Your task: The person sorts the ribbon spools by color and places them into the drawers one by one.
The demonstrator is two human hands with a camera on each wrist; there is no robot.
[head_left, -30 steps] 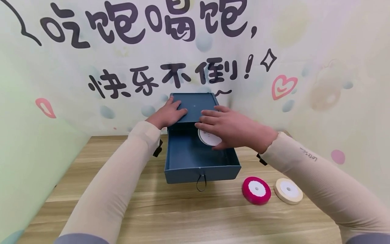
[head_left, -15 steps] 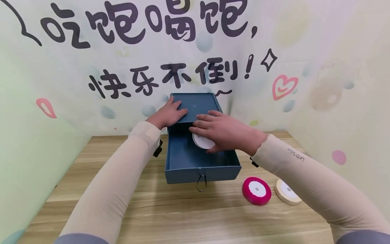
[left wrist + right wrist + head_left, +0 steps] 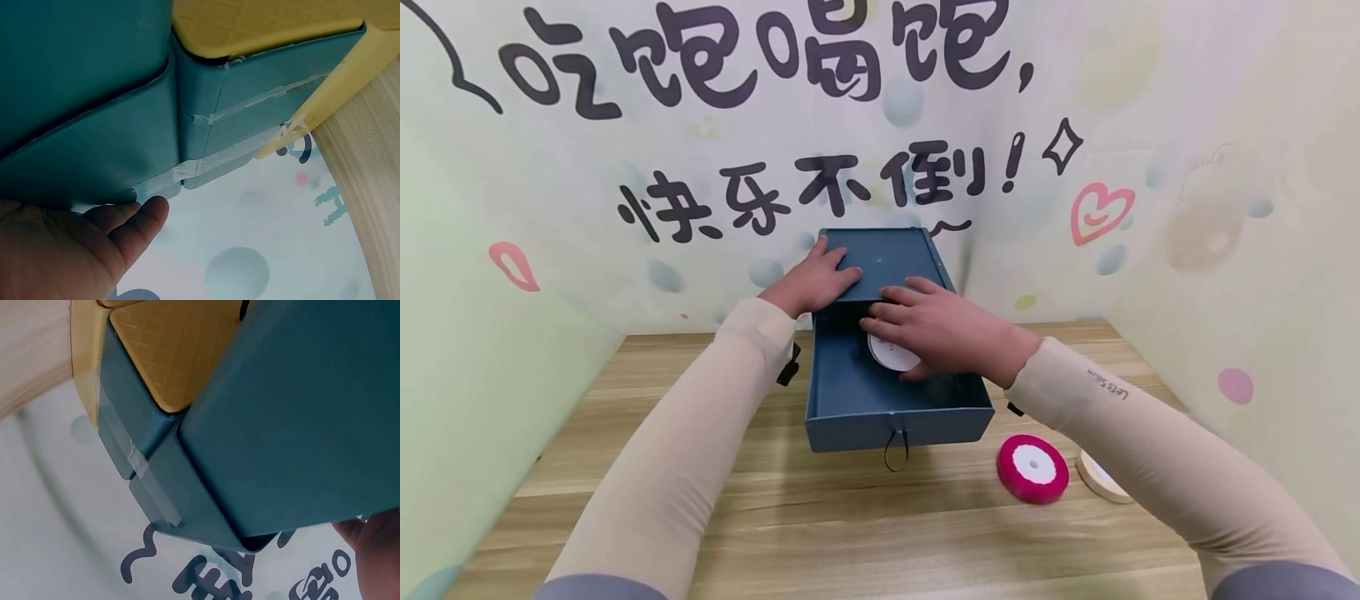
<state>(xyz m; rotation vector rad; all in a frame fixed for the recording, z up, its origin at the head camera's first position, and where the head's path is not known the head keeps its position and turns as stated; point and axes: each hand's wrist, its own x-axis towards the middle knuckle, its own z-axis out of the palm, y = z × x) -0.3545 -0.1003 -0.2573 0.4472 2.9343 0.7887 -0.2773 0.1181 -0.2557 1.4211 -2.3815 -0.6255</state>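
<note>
- On my feed, the right hand grips a white disc, fingers across it, thumb at its near edge!
- That disc is inside the blue drawer; whether it touches the floor, I can't tell.
- Over to my left hand: fingers spread, resting on the box.
- The drawer juts out below, a black loop at its front.
- Farther right, on the table: a pink roll, then a cream roll, partly behind my sleeve.
</note>
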